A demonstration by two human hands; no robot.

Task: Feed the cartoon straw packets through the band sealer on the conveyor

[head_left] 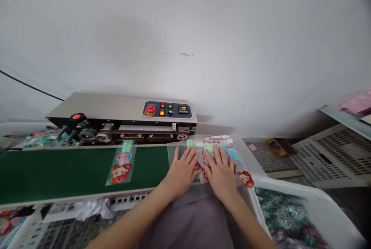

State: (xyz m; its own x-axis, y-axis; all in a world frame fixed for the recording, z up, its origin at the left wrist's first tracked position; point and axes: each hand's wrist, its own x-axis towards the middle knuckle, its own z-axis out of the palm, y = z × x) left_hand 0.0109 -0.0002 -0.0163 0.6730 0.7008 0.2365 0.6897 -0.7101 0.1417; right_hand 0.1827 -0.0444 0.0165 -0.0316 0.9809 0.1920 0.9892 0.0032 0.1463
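My left hand (182,170) lies flat with its fingers spread, over a clear plastic packet (190,143) at the right end of the green conveyor belt (69,171). Beside it, my right hand (220,173) rests palm down, fingers apart, on several overlapping clear packets (238,160) with coloured strips and a red-haired cartoon head. The hands cover much of these packets. Farther left, a single printed packet (121,164) lies on the belt, its top edge close to the band sealing machine (121,108).
The machine's panel carries a red stop button (150,110) and lit switches. At lower right stands a white bin (321,202) holding shiny wrapped pieces. Plastic crates (333,156) are at the right. Packets (43,138) are piled behind the belt's left part. A wall rises behind.
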